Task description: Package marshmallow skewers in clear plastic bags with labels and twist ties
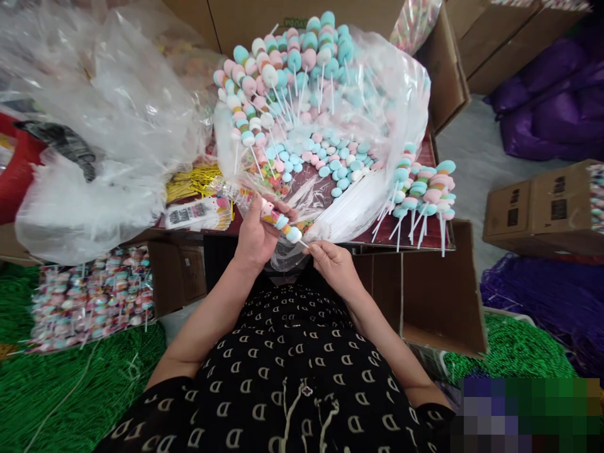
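We hold a candy skewer point(282, 221) in front of our chest, its soft, rounded pastel discs of pink, white and aqua threaded on a thin white stick. The left hand point(257, 242) closes around the discs and a clear sleeve point(231, 194), while the right hand point(333, 265) pinches the bare stick end between thumb and fingertips. Just beyond, a crinkly clear bag point(396, 107) bulges with more skewers, beside gold twist ties point(191, 184), with cardboard boxes point(438, 289) around us.
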Available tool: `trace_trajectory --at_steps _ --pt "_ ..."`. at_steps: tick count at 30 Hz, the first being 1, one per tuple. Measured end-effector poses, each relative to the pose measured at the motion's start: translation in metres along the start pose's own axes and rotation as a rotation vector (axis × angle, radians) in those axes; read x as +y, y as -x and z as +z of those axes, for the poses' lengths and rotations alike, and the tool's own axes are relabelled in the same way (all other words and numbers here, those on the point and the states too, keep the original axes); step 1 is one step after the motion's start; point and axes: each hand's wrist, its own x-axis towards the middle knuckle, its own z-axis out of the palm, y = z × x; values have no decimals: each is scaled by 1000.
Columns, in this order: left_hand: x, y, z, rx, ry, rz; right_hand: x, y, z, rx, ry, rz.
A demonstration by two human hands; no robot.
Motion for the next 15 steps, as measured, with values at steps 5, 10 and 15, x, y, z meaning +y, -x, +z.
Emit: trace_trajectory --at_steps 5,10,15 --pt "3 6 7 -16 -67 -24 -6 -3 3 -144 -323 196" --pt "3 6 8 -56 -90 3 -2 -5 11 -57 -295 155" --pt "1 6 5 -116 -138 -4 2 -6 19 -32 -284 125"
